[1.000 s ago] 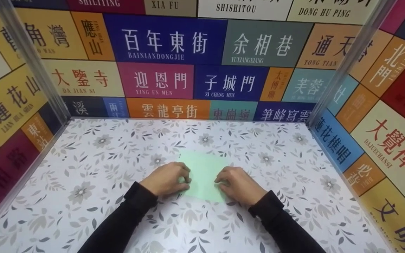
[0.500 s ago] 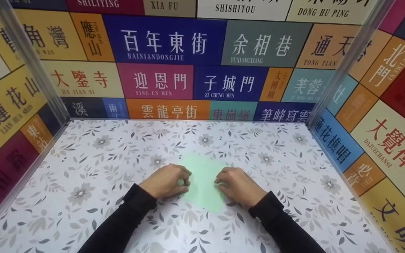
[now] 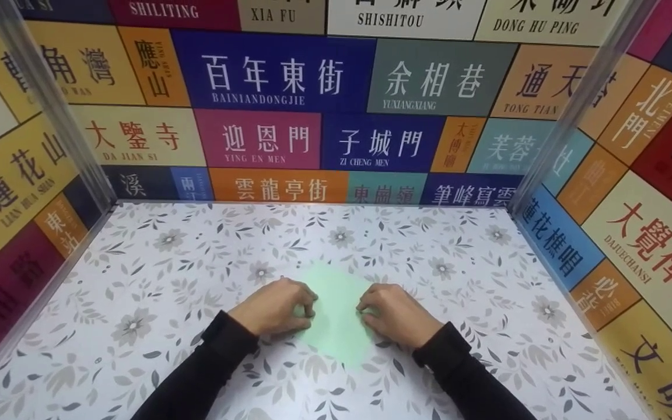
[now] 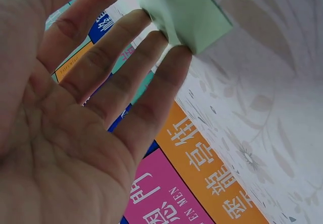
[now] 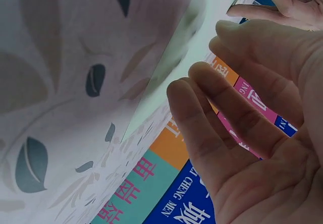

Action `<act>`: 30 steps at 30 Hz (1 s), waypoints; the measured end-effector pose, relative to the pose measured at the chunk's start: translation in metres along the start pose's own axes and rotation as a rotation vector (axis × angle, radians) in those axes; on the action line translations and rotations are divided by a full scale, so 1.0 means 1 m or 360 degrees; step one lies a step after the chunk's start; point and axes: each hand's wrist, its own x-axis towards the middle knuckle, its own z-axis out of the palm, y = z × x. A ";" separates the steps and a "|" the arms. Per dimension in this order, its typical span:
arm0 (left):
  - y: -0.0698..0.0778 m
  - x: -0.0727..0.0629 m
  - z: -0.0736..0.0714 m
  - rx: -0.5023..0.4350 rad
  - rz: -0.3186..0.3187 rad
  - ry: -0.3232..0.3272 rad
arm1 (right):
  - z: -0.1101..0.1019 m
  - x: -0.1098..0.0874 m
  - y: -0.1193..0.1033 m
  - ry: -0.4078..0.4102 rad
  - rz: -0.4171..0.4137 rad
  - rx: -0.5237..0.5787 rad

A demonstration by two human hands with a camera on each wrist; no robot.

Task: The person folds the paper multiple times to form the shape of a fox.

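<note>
Between both hands (image 3: 272,307) (image 3: 399,315), green paper (image 3: 339,315) is partly hidden.

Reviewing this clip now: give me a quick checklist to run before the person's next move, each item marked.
1. Green paper on the floral tabletop: ok.
2. Left hand at the paper's left side: ok, left fingertips touch it.
3. Right hand touching the paper's right side: cannot tell; it is there, but contact is unclear.
4. Paper squared to the tabletop: not ok, it sits turned, one corner towards the person.
5. Underside of the paper unmarked: cannot tell, it is hidden.
6. Black sleeves clear of the paper: ok.
</note>
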 end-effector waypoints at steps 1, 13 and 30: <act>0.000 0.000 0.000 0.0004 0.0002 0.0005 | 0.000 0.000 0.000 -0.0005 0.0002 0.0001; 0.005 0.000 -0.001 0.0052 -0.0003 0.0045 | -0.002 0.001 -0.001 -0.0052 0.0044 0.0012; -0.002 0.010 -0.007 0.0050 -0.0141 0.0174 | 0.002 -0.004 -0.001 -0.0034 0.0034 0.0010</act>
